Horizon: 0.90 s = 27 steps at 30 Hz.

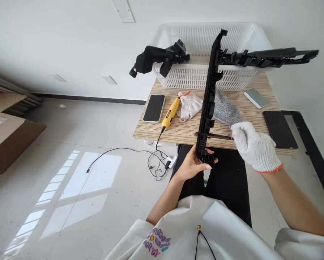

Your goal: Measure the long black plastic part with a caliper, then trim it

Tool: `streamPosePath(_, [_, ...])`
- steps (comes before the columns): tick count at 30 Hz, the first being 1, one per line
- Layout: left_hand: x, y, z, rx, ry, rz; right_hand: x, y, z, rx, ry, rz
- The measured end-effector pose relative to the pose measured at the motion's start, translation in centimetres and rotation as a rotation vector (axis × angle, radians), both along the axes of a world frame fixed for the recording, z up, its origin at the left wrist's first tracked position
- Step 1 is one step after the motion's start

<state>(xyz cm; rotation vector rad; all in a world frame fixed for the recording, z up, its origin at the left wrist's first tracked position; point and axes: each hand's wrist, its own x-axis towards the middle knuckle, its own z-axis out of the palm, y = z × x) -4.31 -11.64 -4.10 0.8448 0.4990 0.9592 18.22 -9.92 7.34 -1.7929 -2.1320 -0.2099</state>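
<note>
The left hand (191, 165) is bare, its fingers curled round the lower end of a long black plastic part (209, 95), thumb across the near face. That grip sits just off the front edge of the worktop (148, 130), above the lap; from there the part rises over the worktop, its upper end overlapping the basket (175, 77) along the back edge (whether it touches the rim, I cannot tell).

The right hand (255, 146), in a white knitted glove, is closed around a slim dark tool (220, 136) at the front edge, towards the right corner. The tool's thin shaft crosses the part just above the left hand and shows on both sides of it.

Two more black parts reach beyond the basket's rim, one (151, 59) past its left side, the other (273, 57) past its right.

A pale-edged phone (154, 108) lies by the worktop's left edge, a yellow tool (171, 112) beside it, its cable (160, 137) dropping over the front edge. A loose white glove (190, 106) and a grey knitted piece (227, 106) flank the part. By the right edge are a small box (256, 97) and a black tablet (280, 129), the latter overhanging near the front corner. Striped wood shows at the left front corner, and open floor (118, 122) spreads beyond it.
</note>
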Motion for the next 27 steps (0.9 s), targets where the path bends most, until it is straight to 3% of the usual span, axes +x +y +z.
streamPosePath(6, [-0.1, 0.1, 0.2, 0.004, 0.037, 0.007, -0.7, 0.0, 0.2, 0.005, 0.041, -0.069])
streamPosePath(18, [-0.2, 0.2, -0.2, 0.0, 0.088, 0.005, -0.5, -0.7, -0.3, -0.051, -0.133, 0.106])
streamPosePath(27, [-0.2, 0.3, 0.2, 0.029, 0.062, -0.001, -0.5, -1.0, -1.8, 0.247, -0.067, 0.024])
